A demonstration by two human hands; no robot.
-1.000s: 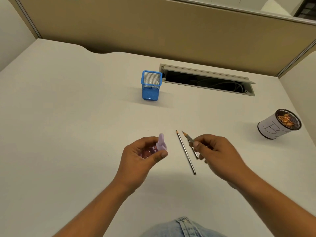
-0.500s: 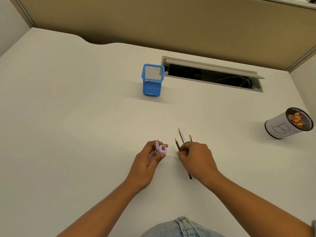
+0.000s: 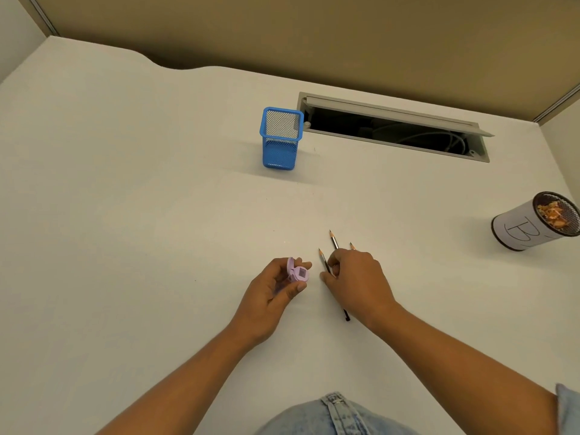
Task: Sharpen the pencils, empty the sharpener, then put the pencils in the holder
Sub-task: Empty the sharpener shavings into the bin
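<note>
I'm looking down at both hands, low-centre on the white worktop (image 3: 125, 215).

Left hand (image 3: 271, 293) is gripping the lilac sharpener (image 3: 298, 272), with thumb and curled fingers closing round it. I cannot tell if it's touching the worktop. A round lilac flap is standing up at its 10 o'clock side, and a small square window is facing the camera.

Right hand (image 3: 357, 279) is sitting just at 3 o'clock of the sharpener, palm down, fingers curling over the pencils (image 3: 333, 241). I'm counting three sharpened tips poking out past the knuckles, all pointing roughly 11–12 o'clock and fanning slightly apart. The leftmost one is passing between thumb and forefinger. Its dark back end is sticking out below the hand toward 5 o'clock. I cannot tell how the other two are being held under the palm.

Blue mesh holder (image 3: 280, 152) is standing upright at 12 o'clock of the left hand, well apart from both hands. Just beside it at 3 o'clock, a cable slot (image 3: 392, 133) is lying open with wires showing inside.

A round cup (image 3: 518, 233) marked "B" is standing at 2 o'clock of the right hand, near the right edge, holding orange-brown shavings.

Denim (image 3: 337, 416) is showing at 6 o'clock along the bottom edge.
</note>
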